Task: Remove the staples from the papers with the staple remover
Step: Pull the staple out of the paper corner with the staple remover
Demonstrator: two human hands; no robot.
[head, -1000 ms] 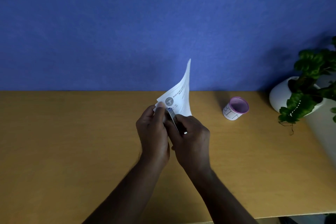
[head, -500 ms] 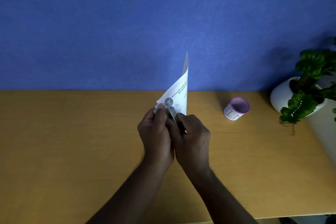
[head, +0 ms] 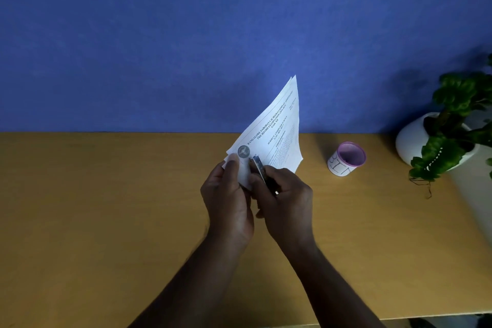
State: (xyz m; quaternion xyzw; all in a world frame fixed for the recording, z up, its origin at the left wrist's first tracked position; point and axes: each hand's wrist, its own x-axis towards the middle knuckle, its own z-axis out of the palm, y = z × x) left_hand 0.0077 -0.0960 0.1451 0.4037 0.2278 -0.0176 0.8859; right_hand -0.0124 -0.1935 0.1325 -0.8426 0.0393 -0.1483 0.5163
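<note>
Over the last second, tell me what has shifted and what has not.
The papers have turned: a second ago they showed nearly edge-on, now their printed face fans out toward the camera. The left hand still pinches the corner, and the right hand still holds the staple remover against it. The cup and plant stayed put.

A small white cup [head: 345, 159] with a purple rim and inside lies tilted on the wooden table [head: 106, 208], handwriting on its side. Farther right, a leafy green plant [head: 458, 125] sits in a white pot [head: 410, 138] near the blue wall [head: 186, 34].
</note>
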